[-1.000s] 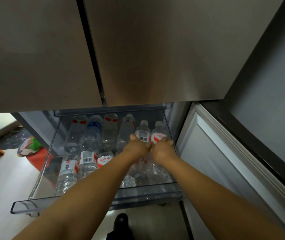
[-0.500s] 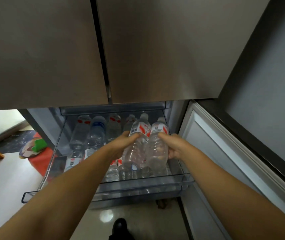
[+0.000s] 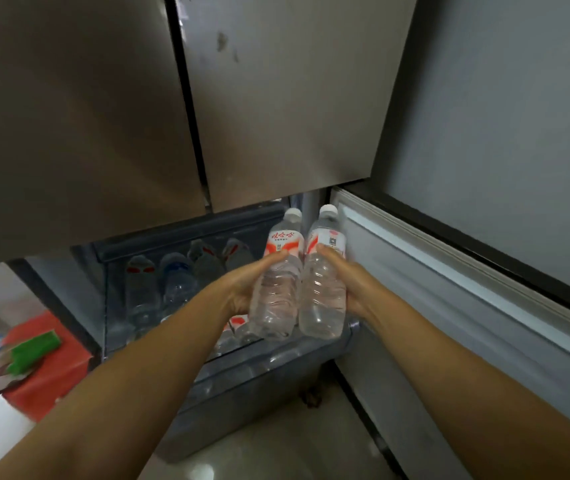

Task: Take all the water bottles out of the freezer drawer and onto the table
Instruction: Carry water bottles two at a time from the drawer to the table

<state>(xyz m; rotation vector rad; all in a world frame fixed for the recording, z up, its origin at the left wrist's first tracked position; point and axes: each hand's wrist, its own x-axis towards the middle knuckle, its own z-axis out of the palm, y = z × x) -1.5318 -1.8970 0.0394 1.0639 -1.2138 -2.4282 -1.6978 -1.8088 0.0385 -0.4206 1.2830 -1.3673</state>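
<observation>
I see both arms stretched forward over the open freezer drawer (image 3: pixel 252 372), each hand wrapped round a bottle. The left hand (image 3: pixel 245 285) grips the left bottle (image 3: pixel 276 292) from its outer side, thumb across the red-and-white label; the right hand (image 3: pixel 349 282) grips the right bottle (image 3: pixel 321 289) the same way. The two bottles stand nearly upright, caps up, touching side by side, held above the drawer's front right corner — clear of the bottles in the drawer (image 3: pixel 176 282), which lie blurred behind. Compared with half a second ago, the pair has come up higher and closer to me, and one second ago both hands were only closing on them down in the drawer — now they are lifted out of it
</observation>
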